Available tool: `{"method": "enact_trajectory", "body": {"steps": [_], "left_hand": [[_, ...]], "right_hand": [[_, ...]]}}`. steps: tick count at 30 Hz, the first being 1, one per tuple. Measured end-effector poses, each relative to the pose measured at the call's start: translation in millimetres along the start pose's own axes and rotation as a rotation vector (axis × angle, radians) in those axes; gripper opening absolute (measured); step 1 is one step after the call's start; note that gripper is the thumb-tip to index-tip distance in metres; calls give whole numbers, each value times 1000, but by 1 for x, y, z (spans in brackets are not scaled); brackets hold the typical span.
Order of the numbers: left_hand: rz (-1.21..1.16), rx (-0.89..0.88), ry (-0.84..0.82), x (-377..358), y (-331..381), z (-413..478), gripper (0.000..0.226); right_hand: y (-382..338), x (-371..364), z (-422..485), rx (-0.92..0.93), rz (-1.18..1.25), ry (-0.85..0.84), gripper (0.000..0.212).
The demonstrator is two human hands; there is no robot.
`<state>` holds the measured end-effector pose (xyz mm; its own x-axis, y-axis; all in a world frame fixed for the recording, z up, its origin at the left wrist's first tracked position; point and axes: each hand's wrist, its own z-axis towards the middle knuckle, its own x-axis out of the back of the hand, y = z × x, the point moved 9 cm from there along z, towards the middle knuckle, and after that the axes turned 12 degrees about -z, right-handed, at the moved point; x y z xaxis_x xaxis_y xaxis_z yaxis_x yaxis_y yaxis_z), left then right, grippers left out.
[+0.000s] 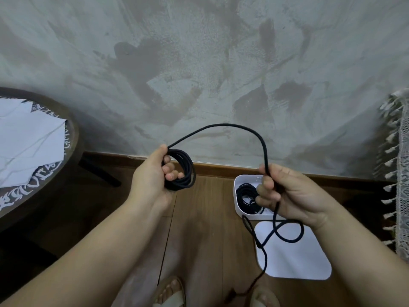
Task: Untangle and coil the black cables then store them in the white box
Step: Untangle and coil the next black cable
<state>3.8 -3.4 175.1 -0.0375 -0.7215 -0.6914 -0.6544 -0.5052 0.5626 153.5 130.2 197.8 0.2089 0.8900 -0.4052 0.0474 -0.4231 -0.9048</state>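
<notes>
Between the two hands a black cable (232,125) arcs up and over, one span of slack waiting to become the next turn. The left hand (152,176) is closed around the coil (192,171), thumb on top and fingers curled through the ring, which keeps the finished turns stacked so they cannot spring apart. The right hand (290,191) pinches the running strand between thumb and curled fingers, apparently to guide it and feed length across.

Below the right hand the loose tail (302,228) hangs, crosses itself in a loop, and trails down toward the person's feet, so a good part of this cable is not yet wound.

Just behind the right hand's fingers sits the white box (236,185) on the wooden floor (210,207), open, with another coiled cable (242,192) already lying inside. Its lid (298,258) rests flat beneath the right wrist, just beside the box, leaving the opening free for the coil once the winding is done.
</notes>
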Motion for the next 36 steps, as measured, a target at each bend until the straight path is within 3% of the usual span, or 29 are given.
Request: {"method": "enact_trajectory", "body": {"steps": [2, 4, 7, 8, 10, 11, 12, 14, 16, 18, 22, 25, 29, 32, 36], "left_hand": [[-20, 15, 60, 8, 0, 5, 39], [-33, 22, 106, 17, 1, 9, 39], [-24, 26, 122, 22, -1, 10, 39], [-17, 29, 117, 21, -3, 10, 39], [13, 31, 108, 19, -8, 7, 39], [33, 29, 104, 18, -11, 6, 38], [54, 23, 98, 17, -13, 5, 38], [89, 6, 84, 15, -15, 3, 38], [96, 0, 76, 13, -15, 1, 38], [86, 5, 55, 10, -13, 0, 38], [-59, 137, -53, -4, -17, -2, 40], [-179, 185, -108, -12, -12, -2, 43], [-314, 124, -48, -4, 7, 9, 43], [-284, 78, 88, 18, 14, 17, 42], [-99, -69, 188, 31, 17, 16, 37]], "right_hand": [[-1, -15, 2, 34, 219, -194, 28], [-18, -1, 0, 122, 197, -138, 36], [-13, -18, -4, 54, 160, -296, 24], [-8, -10, -5, 6, -42, -183, 21], [-3, 15, -8, -99, -673, 94, 23], [-3, 20, -9, -144, -932, 157, 19], [-5, 18, -9, -157, -1031, 192, 10], [-2, 4, -9, -140, -867, 195, 8], [-2, 2, -6, -93, -366, 250, 11], [-5, 20, -2, -42, -69, 383, 13], [24, 68, -4, -218, -14, 589, 25], [38, 82, -7, -335, -229, 612, 27], [17, 70, -4, -279, -776, 542, 24], [10, 45, 0, -240, -1174, 415, 20], [34, 2, 5, -274, -1827, 109, 30]]}}
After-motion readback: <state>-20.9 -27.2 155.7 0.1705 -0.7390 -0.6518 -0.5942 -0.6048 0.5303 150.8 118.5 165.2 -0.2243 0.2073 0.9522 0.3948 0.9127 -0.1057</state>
